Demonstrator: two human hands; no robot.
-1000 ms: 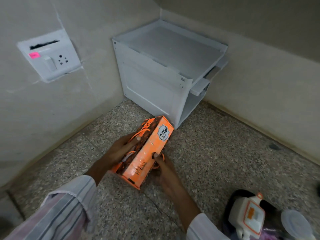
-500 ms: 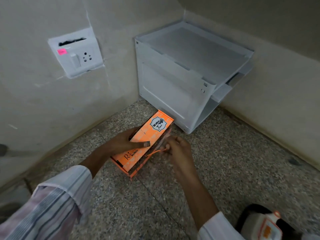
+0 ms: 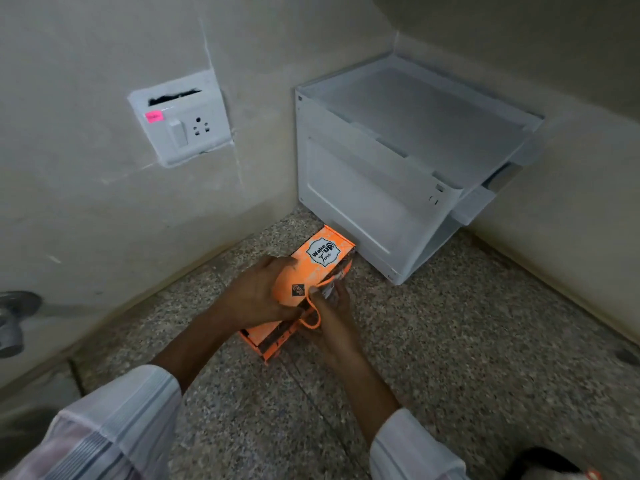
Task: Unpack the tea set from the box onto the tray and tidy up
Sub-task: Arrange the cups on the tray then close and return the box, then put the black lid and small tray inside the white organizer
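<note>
Since a moment ago the long orange cardboard box (image 3: pixel 304 285) has slid closer to the white plastic shelf unit (image 3: pixel 408 174), its far end now just beside the unit's base. It lies flat on the speckled granite floor (image 3: pixel 467 358), printed label up. The left hand (image 3: pixel 256 299) curls over its top face, gripping it. The right hand (image 3: pixel 332 313) pinches a thin orange strap loop (image 3: pixel 311 315) at the box's side. Bare floor lies to the right; the plastered wall (image 3: pixel 86 202) with its white switch plate (image 3: pixel 180 123) closes off the left.
</note>
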